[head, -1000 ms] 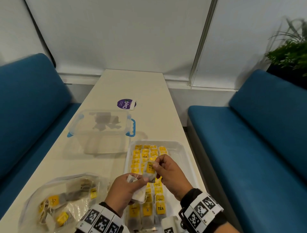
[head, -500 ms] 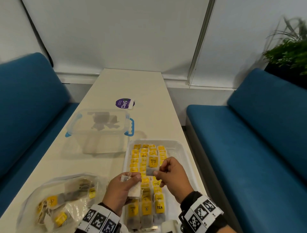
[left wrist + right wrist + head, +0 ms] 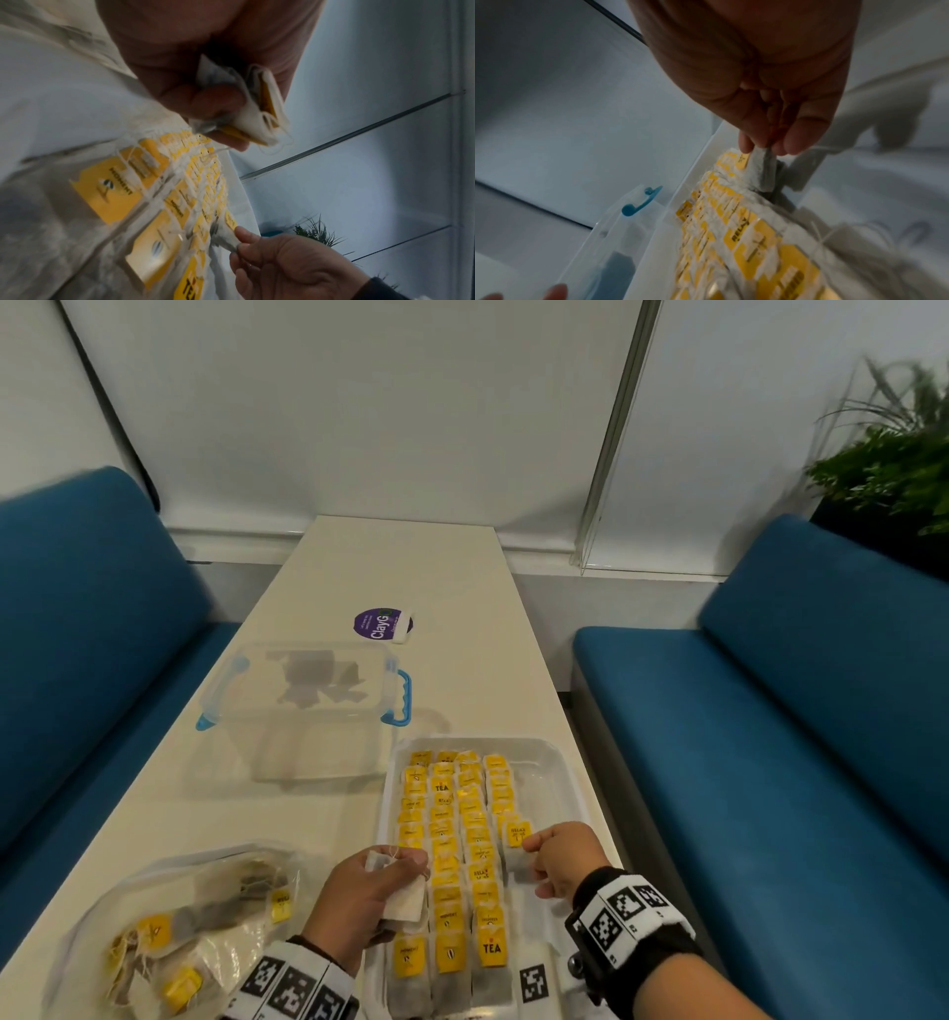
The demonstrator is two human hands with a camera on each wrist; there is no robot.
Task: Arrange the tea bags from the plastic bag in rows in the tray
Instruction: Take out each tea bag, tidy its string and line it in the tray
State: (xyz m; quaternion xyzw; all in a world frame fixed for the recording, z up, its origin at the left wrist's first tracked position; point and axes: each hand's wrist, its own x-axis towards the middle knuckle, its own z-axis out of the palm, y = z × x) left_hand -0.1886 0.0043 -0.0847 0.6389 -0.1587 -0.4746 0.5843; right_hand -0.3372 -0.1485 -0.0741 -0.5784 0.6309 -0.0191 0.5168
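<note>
A white tray (image 3: 575,788) near the table's front right holds several rows of tea bags with yellow tags (image 3: 447,845). My right hand (image 3: 557,857) pinches one tea bag (image 3: 516,845) by its lower end, low over the tray's rightmost row (image 3: 763,168). My left hand (image 3: 375,896) hovers at the tray's left edge and grips a small bunch of tea bags (image 3: 405,901) with their strings (image 3: 259,105). The clear plastic bag (image 3: 169,932) with more tea bags lies at the front left.
A clear lidded box with blue clips (image 3: 308,701) stands behind the tray, and a purple round tub (image 3: 382,624) farther back. Blue sofas (image 3: 770,762) flank the narrow table (image 3: 400,567). A plant (image 3: 893,464) is at the far right.
My right hand has carried its tea bag from the tray's middle to the right and down onto the rightmost row. The left hand has stayed at the tray's left edge with its bunch.
</note>
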